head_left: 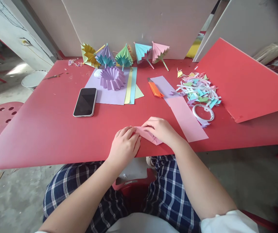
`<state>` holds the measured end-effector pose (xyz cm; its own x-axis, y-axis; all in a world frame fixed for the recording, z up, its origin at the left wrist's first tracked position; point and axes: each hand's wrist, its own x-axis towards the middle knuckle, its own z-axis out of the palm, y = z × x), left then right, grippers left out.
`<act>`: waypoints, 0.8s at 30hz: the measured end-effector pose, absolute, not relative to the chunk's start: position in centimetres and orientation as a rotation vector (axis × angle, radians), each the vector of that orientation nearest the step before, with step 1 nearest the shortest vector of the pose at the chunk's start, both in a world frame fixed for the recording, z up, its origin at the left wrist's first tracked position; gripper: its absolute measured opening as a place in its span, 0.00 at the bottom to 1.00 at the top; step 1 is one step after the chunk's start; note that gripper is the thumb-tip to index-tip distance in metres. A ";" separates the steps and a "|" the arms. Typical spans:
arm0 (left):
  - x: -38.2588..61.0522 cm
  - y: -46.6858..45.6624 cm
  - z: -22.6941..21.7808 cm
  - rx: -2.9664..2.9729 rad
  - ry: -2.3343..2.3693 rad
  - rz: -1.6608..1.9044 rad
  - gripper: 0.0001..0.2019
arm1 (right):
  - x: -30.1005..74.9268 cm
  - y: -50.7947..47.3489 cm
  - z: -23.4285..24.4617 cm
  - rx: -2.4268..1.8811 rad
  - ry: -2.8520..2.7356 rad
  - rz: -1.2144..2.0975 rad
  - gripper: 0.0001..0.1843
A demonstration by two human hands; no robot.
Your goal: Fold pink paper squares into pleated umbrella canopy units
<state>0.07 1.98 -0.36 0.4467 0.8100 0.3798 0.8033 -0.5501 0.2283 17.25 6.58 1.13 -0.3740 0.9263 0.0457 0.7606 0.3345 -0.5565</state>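
Observation:
A folded piece of pink paper lies on the red table near its front edge. My left hand is closed at the paper's left end, with the fingertips pinching or pressing its edge. From above, my right hand rests on the same paper, fingers bent and pressing along its upper edge. Part of the paper is hidden under both hands. To the right of my right hand lies a flat pink paper strip, partly over a purple strip. An orange utility knife lies beside the purple strip.
Several folded paper umbrellas line the back of the red table. A pleated purple paper ring sits on coloured sheets. A phone lies left. Paper scraps, a tape roll and a red board are right.

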 end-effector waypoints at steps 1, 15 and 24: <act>0.1 1.9 -0.5 2.652 1.497 0.724 0.11 | 17.3 6.4 1.1 -1.500 -2.227 0.659 0.10; 1.1 1.3 0.6 2.621 1.662 0.546 0.25 | 18.3 4.5 1.9 -1.401 -2.077 1.235 0.15; -0.6 1.1 1.0 2.694 1.487 0.370 0.16 | 18.3 5.6 1.3 -1.216 -2.255 0.769 0.16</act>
<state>-0.61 1.14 1.00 0.5113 0.8388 0.1871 0.8287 -0.5389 0.1510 18.31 5.60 1.33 -0.5020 0.8547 0.1319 0.5959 0.4524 -0.6635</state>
